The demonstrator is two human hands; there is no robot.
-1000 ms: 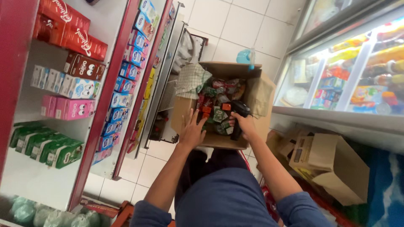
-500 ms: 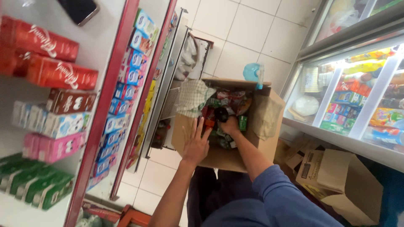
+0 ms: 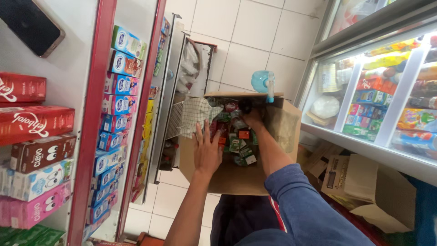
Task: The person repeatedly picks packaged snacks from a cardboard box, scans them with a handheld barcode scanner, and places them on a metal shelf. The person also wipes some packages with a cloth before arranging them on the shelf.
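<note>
The left hand (image 3: 207, 152) is lying flat with fingers spread on the cardboard box (image 3: 227, 175), while the right hand (image 3: 251, 119), toward 1 o'clock, is reaching among small light packets (image 3: 236, 143), its fingers hidden, so I cannot tell their grip; the bendy box looks best held underneath.

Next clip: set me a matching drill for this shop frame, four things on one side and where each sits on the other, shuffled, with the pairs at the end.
Things
1. left hand
2. right hand
3. dark phone
4. pale blue tape dispenser

Places
A. on the far top edge of the cardboard box
B. deep inside the box, among the small packets
C. flat on the box's near left rim, fingers spread
D. lying on the white shelf top at upper left, above the red cartons

Pairs: 1-C, 2-B, 3-D, 4-A
</note>
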